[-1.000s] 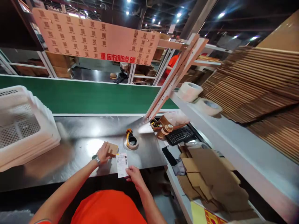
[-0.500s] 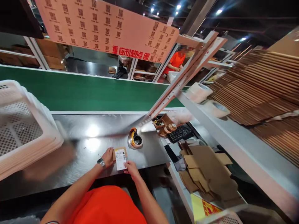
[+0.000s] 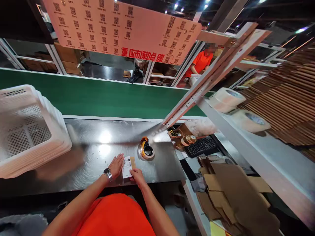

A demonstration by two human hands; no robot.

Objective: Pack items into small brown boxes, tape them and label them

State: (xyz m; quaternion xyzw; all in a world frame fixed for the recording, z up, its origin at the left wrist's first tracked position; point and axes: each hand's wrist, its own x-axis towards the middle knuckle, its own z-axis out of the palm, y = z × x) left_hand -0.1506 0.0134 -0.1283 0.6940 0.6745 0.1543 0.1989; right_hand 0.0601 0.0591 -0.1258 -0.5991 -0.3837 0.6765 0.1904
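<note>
Just in front of the tape dispenser (image 3: 145,152), on the steel table (image 3: 81,164), lies a small flat brown cardboard packet (image 3: 132,162) with a white shipping label (image 3: 127,167) on top; label has a barcode and fine black print, unreadable, and covers most of the packet, brown showing only along the side facing the dispenser. Left hand (image 3: 116,166), wristwatch (image 3: 107,173) on that wrist, lies flat just beside the label on the side away from the dispenser, fingers straight and close together, tips touching the label edge. Right hand (image 3: 137,176) sits at the label's near corner, fingers curled, tips pressing down on it; can't tell if anything is pinched. Dispenser is a round roll with an orange and black body, near the packet but not touching. Stack of white perforated plastic crates (image 3: 29,131) stands well apart from the dispenser, past the left hand. Green conveyor belt (image 3: 98,98) runs beyond the dispenser along the table's far edge.
</note>
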